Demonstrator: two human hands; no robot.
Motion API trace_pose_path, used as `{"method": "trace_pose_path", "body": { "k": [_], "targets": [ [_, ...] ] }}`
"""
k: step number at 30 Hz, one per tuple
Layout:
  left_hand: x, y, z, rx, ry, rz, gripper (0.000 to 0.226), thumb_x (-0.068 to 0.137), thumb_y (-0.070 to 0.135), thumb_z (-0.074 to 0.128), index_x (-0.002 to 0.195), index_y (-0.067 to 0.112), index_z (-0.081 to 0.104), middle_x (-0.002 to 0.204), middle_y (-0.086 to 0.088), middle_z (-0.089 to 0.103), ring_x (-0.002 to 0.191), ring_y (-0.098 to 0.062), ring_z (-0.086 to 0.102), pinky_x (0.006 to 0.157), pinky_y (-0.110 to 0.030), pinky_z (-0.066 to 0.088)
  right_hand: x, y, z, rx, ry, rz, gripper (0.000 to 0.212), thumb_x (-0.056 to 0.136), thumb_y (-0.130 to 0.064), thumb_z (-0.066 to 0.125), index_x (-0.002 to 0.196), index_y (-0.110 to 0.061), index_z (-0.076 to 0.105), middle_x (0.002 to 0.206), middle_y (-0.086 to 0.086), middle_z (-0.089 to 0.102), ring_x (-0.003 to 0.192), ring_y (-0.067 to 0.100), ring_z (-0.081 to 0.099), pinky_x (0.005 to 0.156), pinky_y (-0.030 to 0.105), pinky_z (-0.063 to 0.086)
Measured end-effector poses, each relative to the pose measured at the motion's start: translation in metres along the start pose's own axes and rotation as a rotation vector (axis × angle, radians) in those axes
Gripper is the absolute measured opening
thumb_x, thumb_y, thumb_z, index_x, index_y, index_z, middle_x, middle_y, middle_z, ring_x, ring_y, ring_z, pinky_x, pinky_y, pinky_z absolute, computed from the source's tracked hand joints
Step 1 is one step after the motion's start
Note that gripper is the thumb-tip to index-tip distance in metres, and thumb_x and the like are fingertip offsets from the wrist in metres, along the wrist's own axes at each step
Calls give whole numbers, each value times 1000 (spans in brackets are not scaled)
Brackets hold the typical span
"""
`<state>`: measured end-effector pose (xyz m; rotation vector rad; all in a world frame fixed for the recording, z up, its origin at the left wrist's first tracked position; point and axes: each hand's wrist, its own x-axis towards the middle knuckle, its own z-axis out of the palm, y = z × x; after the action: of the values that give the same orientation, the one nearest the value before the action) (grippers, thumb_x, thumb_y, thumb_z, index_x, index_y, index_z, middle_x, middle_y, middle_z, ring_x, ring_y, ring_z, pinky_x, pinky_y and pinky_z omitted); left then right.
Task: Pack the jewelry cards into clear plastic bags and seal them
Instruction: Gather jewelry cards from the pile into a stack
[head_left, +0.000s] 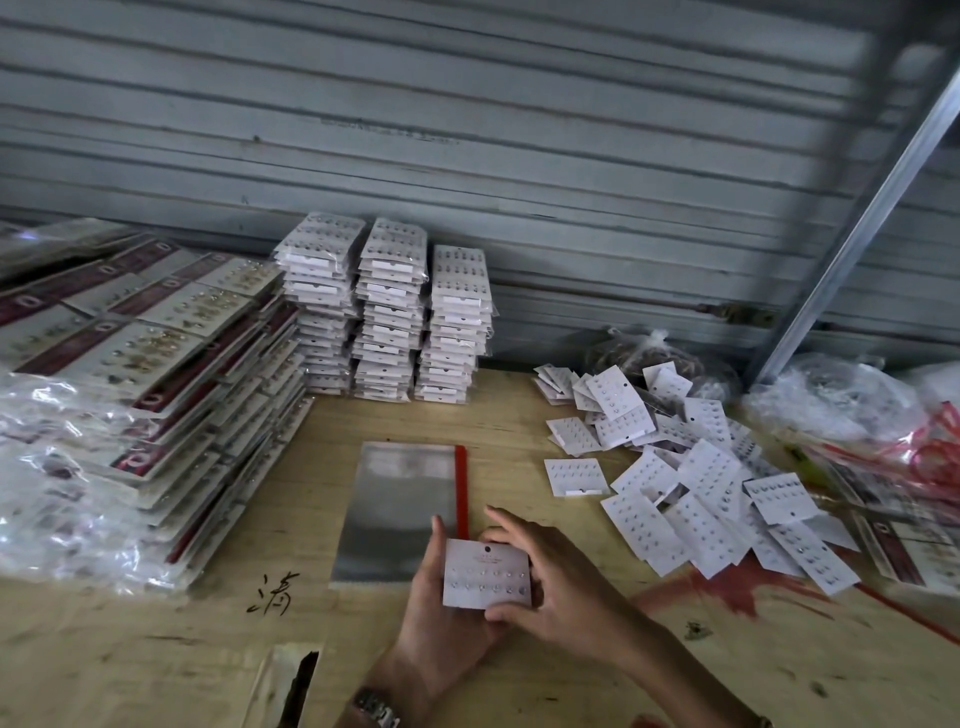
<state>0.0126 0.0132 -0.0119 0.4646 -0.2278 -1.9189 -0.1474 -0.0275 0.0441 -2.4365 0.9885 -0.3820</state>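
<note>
So both hands are on one card (487, 573), held over the table (156, 654) right at the near corner of the clear bags (400, 509). The left hand (434, 618) cradles it from behind, thumb up its left edge. The right hand (558, 587) pinches its right side, thumb low, fingers up top. Loose cards (696, 499) lie to the right and bagged stacks (389, 312) sit at the back.

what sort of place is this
Most likely a small packing workshop or stockroom: stacks of bagged cards stand by a roller shutter, a loose pile of cards lies beside clear bags on a wooden table, and the left hand and right hand hold one jewelry card.
</note>
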Motion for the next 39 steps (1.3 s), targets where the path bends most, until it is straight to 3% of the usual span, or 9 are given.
{"method": "trace_pose_path", "body": {
  "k": [6,10,15,19,24,28,32,36,39],
  "targets": [
    [1,-1,1,44,4,-11,83,88,68,47,126,-4,60,117,-28,60,108,-39,59,102,-50,42,-5,5,2,100,-4,37,86,79,-70,62,148,-52,13,143,-26,38,128,-11,32,104,17,36],
    [2,-2,5,14,41,-18,90,82,73,51,137,1,53,137,-28,52,115,-37,56,108,-51,38,-9,21,-2,99,255,134,61,93,-55,52,146,-29,36,146,-19,38,133,-7,36,107,13,31],
    [4,-3,4,-65,7,-49,95,80,73,55,143,3,43,133,-27,52,107,-37,60,109,-58,33,-15,64,-16,-384,562,414,46,86,-27,73,122,-2,60,125,13,60,120,30,54,101,40,45],
    [3,-3,2,-86,-49,-56,100,78,71,64,148,5,36,136,-26,48,111,-37,58,108,-60,34,-22,88,-23,-425,505,645,64,86,-43,69,132,-2,52,129,17,58,122,35,50,98,45,43],
    [3,-3,2,-105,-51,-59,100,80,72,60,149,5,34,137,-26,48,112,-37,58,107,-59,35,-22,98,-26,-413,449,702,75,84,-50,68,141,-9,42,137,11,54,129,29,47,104,40,39],
    [4,-3,3,-103,-25,-57,97,83,74,52,148,4,34,135,-27,49,110,-37,58,103,-58,40,-21,97,-26,-419,507,658,69,80,-37,76,135,-5,49,128,15,61,120,32,54,100,41,42],
    [3,-4,3,-90,-23,-40,96,85,74,49,147,4,35,135,-27,49,111,-37,57,105,-57,39,-20,82,-23,-384,494,520,70,82,-46,72,136,-8,49,123,9,63,117,26,57,100,36,46],
    [3,-4,1,-75,-28,-14,94,85,73,51,142,-1,44,136,-28,49,113,-38,57,107,-56,37,-22,60,-7,-318,443,456,82,81,-57,66,143,-14,34,106,4,64,96,20,62,74,19,48],
    [1,-4,3,-84,-32,-6,93,84,72,54,139,-3,48,136,-28,49,112,-38,57,106,-56,39,-22,53,6,-377,419,455,93,81,-59,66,147,-7,28,110,9,64,100,22,61,83,24,50]
  ]
}}
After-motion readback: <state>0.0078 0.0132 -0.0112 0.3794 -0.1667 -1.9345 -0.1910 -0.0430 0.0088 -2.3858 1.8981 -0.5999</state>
